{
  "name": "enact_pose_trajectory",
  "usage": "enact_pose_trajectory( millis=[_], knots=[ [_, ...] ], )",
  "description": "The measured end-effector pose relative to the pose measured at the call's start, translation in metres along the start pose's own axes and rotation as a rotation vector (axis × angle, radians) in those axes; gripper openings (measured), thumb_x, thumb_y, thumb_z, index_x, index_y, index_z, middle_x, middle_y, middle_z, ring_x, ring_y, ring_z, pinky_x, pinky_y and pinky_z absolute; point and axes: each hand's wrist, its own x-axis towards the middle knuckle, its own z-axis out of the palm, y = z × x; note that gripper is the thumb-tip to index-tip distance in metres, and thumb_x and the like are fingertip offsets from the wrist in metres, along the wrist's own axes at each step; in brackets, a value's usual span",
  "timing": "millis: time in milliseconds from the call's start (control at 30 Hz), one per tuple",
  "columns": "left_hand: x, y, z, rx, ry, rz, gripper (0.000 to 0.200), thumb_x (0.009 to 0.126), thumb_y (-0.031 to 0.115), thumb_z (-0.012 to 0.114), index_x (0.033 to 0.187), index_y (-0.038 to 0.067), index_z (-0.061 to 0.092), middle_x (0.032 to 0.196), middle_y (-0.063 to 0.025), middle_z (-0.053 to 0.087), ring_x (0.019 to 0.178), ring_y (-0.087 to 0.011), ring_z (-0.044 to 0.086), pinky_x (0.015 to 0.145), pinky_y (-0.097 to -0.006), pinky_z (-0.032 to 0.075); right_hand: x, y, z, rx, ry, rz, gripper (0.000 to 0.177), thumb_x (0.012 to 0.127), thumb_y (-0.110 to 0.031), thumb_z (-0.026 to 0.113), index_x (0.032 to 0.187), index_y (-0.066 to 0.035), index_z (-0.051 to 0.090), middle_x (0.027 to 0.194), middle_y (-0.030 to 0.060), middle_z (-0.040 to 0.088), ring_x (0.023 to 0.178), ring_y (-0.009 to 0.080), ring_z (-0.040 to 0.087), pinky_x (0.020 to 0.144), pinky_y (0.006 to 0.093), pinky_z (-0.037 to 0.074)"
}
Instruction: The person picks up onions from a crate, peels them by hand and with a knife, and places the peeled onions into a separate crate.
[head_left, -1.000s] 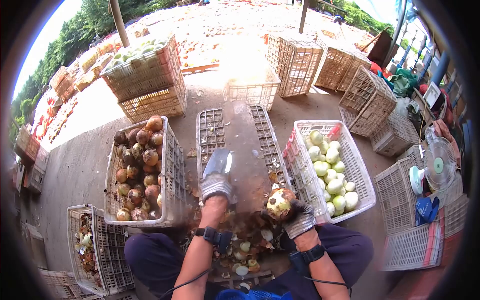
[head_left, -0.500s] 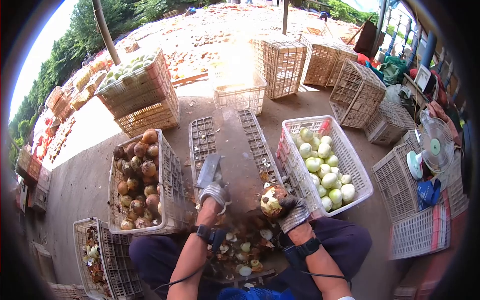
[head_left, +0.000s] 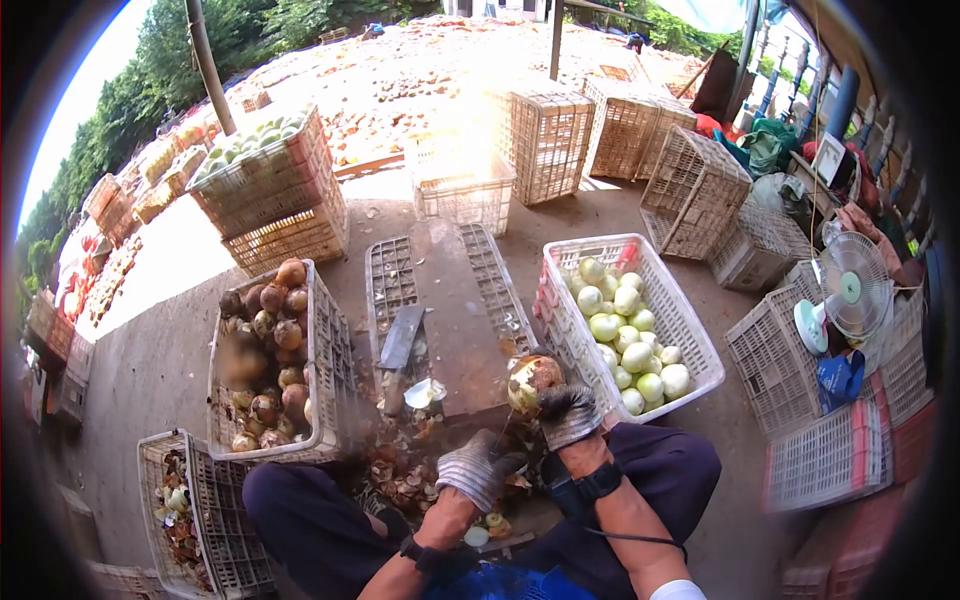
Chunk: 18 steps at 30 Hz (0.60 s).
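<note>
My right hand, in a dirty striped glove, holds a partly peeled onion near the board's front right corner. Just below and left of it is my gloved left hand, its fingers drawn together; what they grip is too small to make out. A wide-bladed knife lies along the left side of the worn board, with a pale onion piece near its handle. Unpeeled onions fill the left crate; pale peeled onions lie in the right crate.
Loose skins lie below the board, near my legs. At lower left stands a scrap crate. Stacked crates hold pale onions at back left. More crates stand behind; a fan is at right.
My left hand has left the knife and moved down and right, below the onion. The knife now lies on the board. A pale piece shows beside its handle. The view has shifted slightly.
</note>
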Motion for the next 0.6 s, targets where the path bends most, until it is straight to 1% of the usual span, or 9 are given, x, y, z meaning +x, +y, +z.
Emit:
enact_pose_trajectory(
  millis=[33, 67, 100, 200, 267, 367, 467, 567, 600],
  knots=[
    [0.003, 0.000, 0.001, 0.088, -0.018, -0.008, 0.038, 0.082, 0.033, 0.069, 0.101, 0.000, 0.061, 0.085, -0.0211, 0.066, 0.080, -0.0341, 0.066, 0.069, -0.0415, 0.051, 0.000, -0.003, 0.001, 0.017, 0.010, -0.003, 0.035, 0.074, -0.001, 0.060, 0.109, 0.004, 0.060, 0.083, 0.0088, 0.064, 0.077, 0.0202, 0.064, 0.077, 0.0347, 0.054],
    [0.002, 0.002, 0.000, -0.014, -0.037, -0.032, 0.042, 0.081, 0.037, 0.069, 0.100, 0.001, 0.062, 0.091, -0.0224, 0.066, 0.085, -0.0396, 0.064, 0.073, -0.0437, 0.050, 0.000, -0.006, 0.002, 0.033, 0.020, -0.006, 0.032, 0.075, -0.001, 0.061, 0.107, 0.003, 0.061, 0.082, 0.0089, 0.065, 0.076, 0.0198, 0.064, 0.074, 0.0334, 0.054],
    [0.003, 0.000, 0.000, -0.020, -0.050, -0.041, 0.042, 0.081, 0.037, 0.069, 0.100, 0.001, 0.063, 0.091, -0.0223, 0.066, 0.085, -0.0395, 0.064, 0.073, -0.0438, 0.050, 0.003, 0.021, -0.007, -0.046, 0.007, -0.039, 0.025, 0.077, -0.004, 0.063, 0.102, 0.000, 0.064, 0.084, 0.0098, 0.067, 0.076, 0.0205, 0.065, 0.071, 0.0325, 0.054],
    [0.006, -0.002, 0.000, 0.007, -0.062, -0.058, 0.041, 0.080, 0.036, 0.069, 0.100, 0.001, 0.063, 0.093, -0.0222, 0.066, 0.087, -0.0397, 0.064, 0.074, -0.0442, 0.050, 0.002, 0.020, -0.009, -0.152, -0.045, -0.130, 0.014, 0.080, -0.007, 0.065, 0.093, -0.003, 0.068, 0.083, 0.0101, 0.069, 0.074, 0.0207, 0.066, 0.066, 0.0323, 0.052],
    [0.004, 0.007, -0.006, 0.083, -0.037, -0.048, 0.041, 0.080, 0.036, 0.069, 0.099, 0.000, 0.063, 0.094, -0.0222, 0.066, 0.088, -0.0405, 0.064, 0.074, -0.0447, 0.050, 0.000, 0.011, -0.005, -0.156, -0.096, -0.131, 0.024, 0.077, -0.004, 0.063, 0.101, -0.001, 0.064, 0.090, 0.0090, 0.066, 0.078, 0.0188, 0.064, 0.071, 0.0318, 0.052],
    [0.010, 0.006, -0.005, 0.114, -0.078, -0.087, 0.038, 0.081, 0.035, 0.068, 0.099, 0.001, 0.064, 0.095, -0.0225, 0.066, 0.089, -0.0415, 0.063, 0.075, -0.0457, 0.050, 0.002, 0.009, -0.003, -0.132, -0.175, -0.074, 0.050, 0.072, 0.002, 0.059, 0.121, 0.003, 0.055, 0.103, 0.0077, 0.061, 0.088, 0.0162, 0.060, 0.080, 0.0303, 0.053],
    [0.025, -0.010, 0.014, 0.184, -0.069, -0.133, 0.036, 0.082, 0.033, 0.066, 0.099, 0.002, 0.063, 0.096, -0.0231, 0.066, 0.090, -0.0421, 0.063, 0.075, -0.0467, 0.050, 0.003, 0.009, -0.003, -0.102, -0.200, -0.074, 0.051, 0.070, 0.001, 0.059, 0.121, 0.004, 0.055, 0.102, 0.0079, 0.061, 0.086, 0.0174, 0.061, 0.078, 0.0309, 0.054],
    [0.045, -0.040, 0.040, 0.324, -0.071, -0.032, 0.034, 0.084, 0.033, 0.064, 0.098, 0.002, 0.063, 0.095, -0.0236, 0.066, 0.091, -0.0423, 0.063, 0.075, -0.0477, 0.051, 0.001, 0.011, 0.000, -0.082, -0.149, -0.080, 0.049, 0.069, 0.001, 0.059, 0.118, 0.004, 0.056, 0.098, 0.0077, 0.063, 0.082, 0.0172, 0.062, 0.075, 0.0308, 0.055],
    [0.040, -0.028, 0.034, 0.292, -0.046, -0.072, 0.034, 0.084, 0.033, 0.064, 0.098, 0.002, 0.063, 0.094, -0.0236, 0.067, 0.090, -0.0423, 0.063, 0.075, -0.0478, 0.050, 0.001, 0.021, -0.003, -0.082, -0.129, -0.086, 0.048, 0.069, 0.001, 0.059, 0.116, 0.005, 0.057, 0.097, 0.0076, 0.063, 0.081, 0.0170, 0.062, 0.073, 0.0303, 0.055]
  ],
)
